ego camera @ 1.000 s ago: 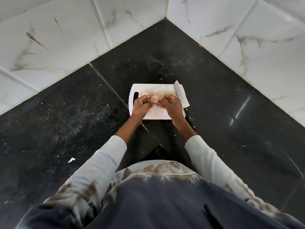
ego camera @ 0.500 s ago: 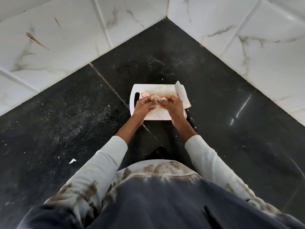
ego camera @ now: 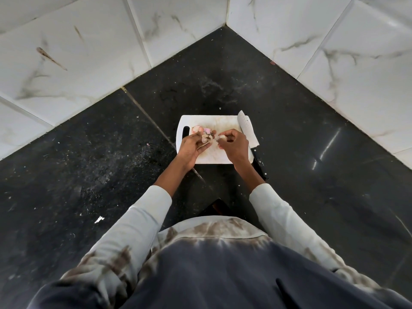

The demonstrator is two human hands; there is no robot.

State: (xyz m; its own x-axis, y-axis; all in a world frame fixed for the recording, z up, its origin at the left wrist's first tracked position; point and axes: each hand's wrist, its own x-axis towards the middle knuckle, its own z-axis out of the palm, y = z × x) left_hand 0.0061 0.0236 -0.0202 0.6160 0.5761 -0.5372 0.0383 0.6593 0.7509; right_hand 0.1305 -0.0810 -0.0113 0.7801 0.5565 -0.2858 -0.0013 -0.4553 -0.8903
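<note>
- Two pale sleeves reach forward from the person's body over the black counter (ego camera: 89,166) towards its corner.
- Nearest of the working parts, the left hand (ego camera: 190,148) is cupped with its fingers curled round a garlic bulb (ego camera: 205,137). It holds the bulb just above the near-left part of the white cutting board (ego camera: 214,120).
- Just beside it, the right hand (ego camera: 234,146) pinches a single clove (ego camera: 221,137) between thumb and fingertips. A narrow gap shows between clove and bulb; whether a strand of skin joins them is too small to tell.
- Step in hand, as I judge it: breaking the bulb into cloves, with this one at the point of coming free.
- The next move probably calls for laying the clove on a bare part of the board. The right hand would then go back to the bulb, with the left turning it so another clove faces the thumb. A firm hold on the bulb matters here, since the papery skin could slip.
- Just past the left fingertips, some loose pinkish pieces (ego camera: 197,129) lie on the board beside its handle slot.
- Along the board's right edge rests a knife (ego camera: 246,128), blade pointing away and dark handle towards the person, with neither hand on it.
- Farthest off, marbled white wall tiles (ego camera: 89,41) meet behind the counter.
</note>
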